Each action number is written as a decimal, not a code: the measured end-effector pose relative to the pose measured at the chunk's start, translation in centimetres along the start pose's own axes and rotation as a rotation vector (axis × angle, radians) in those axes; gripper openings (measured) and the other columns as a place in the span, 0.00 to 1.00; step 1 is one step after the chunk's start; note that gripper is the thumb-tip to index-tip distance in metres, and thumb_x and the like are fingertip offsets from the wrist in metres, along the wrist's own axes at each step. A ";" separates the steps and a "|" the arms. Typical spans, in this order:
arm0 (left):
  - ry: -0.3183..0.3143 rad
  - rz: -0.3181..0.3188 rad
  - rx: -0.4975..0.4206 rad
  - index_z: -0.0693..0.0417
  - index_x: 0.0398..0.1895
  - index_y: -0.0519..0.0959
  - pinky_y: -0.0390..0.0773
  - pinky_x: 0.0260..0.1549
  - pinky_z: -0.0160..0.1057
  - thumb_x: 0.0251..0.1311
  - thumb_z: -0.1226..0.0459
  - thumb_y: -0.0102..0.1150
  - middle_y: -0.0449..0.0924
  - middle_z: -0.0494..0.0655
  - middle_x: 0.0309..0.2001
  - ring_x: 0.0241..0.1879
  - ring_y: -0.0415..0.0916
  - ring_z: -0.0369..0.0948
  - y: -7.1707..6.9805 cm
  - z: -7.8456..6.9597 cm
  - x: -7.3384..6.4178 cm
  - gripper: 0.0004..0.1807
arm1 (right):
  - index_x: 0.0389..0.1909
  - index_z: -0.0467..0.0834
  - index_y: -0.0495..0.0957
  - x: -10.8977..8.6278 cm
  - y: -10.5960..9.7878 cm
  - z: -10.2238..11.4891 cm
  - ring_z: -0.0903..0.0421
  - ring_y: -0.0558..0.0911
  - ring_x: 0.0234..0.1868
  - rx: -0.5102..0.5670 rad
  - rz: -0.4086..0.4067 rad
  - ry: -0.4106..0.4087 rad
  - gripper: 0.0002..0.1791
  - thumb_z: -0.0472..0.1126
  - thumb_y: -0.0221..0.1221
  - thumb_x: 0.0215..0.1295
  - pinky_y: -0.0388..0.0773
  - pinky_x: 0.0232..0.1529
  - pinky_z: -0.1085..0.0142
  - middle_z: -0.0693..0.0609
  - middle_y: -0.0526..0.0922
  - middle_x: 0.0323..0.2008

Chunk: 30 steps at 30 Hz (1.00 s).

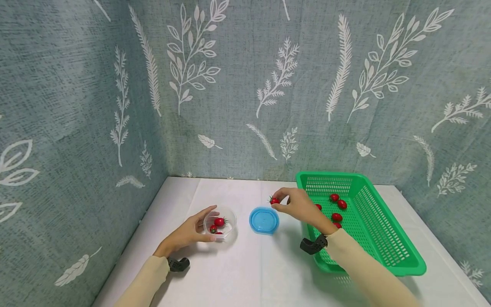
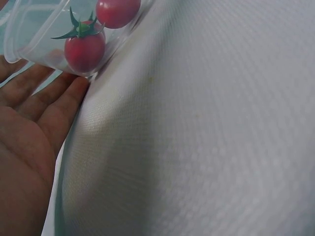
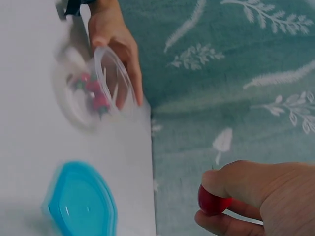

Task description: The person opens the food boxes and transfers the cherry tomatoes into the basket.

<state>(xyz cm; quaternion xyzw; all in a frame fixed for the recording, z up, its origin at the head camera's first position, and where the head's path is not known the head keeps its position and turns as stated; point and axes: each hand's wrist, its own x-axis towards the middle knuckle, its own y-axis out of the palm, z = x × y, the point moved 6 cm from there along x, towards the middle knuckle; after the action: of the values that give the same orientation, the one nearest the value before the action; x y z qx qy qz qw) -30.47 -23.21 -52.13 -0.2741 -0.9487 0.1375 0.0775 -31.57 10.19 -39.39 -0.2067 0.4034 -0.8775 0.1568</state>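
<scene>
Between the thumb and fingers of my right hand [image 1: 294, 204] a red cherry tomato [image 1: 274, 200] with green sepals is pinched, above the table beyond a blue lid [image 1: 264, 220]. In the right wrist view the tomato [image 3: 213, 200] shows below the thumb. My left hand [image 1: 192, 230] holds a clear plastic cup [image 1: 231, 232], thumb on the near side and fingers on the far side. Several cherry tomatoes [image 1: 219, 221] lie inside it. One of them [image 2: 84, 51] shows its green calyx through the wall in the left wrist view.
A green slotted basket [image 1: 399, 251] stands on the right of the white table [image 1: 230, 277], with several cherry tomatoes [image 1: 342, 204] in it. My right forearm crosses its near left side. Grey-green patterned fabric [image 1: 238, 85] rises behind the table and to the left.
</scene>
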 end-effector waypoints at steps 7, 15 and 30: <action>0.009 0.003 0.005 0.54 0.84 0.49 0.60 0.71 0.53 0.58 0.65 0.76 0.60 0.59 0.76 0.77 0.53 0.57 0.0 -0.2 -0.1 0.56 | 0.43 0.47 0.87 -1.2 -2.4 -2.5 0.56 0.78 0.26 -0.008 -0.056 0.045 0.09 0.45 0.70 0.65 0.76 0.28 0.62 0.54 0.86 0.37; -0.021 0.000 0.018 0.49 0.84 0.50 0.55 0.73 0.60 0.58 0.63 0.77 0.60 0.54 0.77 0.80 0.47 0.53 -0.1 0.1 0.0 0.56 | 0.47 0.46 0.86 -3.3 -4.9 -4.9 0.57 0.79 0.24 0.003 -0.074 0.126 0.11 0.45 0.69 0.67 0.77 0.26 0.60 0.50 0.86 0.42; 0.003 0.003 0.011 0.53 0.84 0.49 0.60 0.71 0.49 0.57 0.65 0.77 0.60 0.58 0.77 0.78 0.52 0.55 0.0 0.0 0.0 0.57 | 0.45 0.41 0.86 -6.5 -8.1 -11.1 0.49 0.81 0.34 -0.117 -0.138 0.173 0.11 0.43 0.70 0.67 0.75 0.30 0.59 0.48 0.87 0.39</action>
<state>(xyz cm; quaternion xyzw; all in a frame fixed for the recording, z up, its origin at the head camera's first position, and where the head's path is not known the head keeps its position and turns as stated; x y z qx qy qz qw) -30.52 -23.22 -52.12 -0.2750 -0.9475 0.1422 0.0801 -32.22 25.30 -41.23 -0.1662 0.4508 -0.8757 0.0484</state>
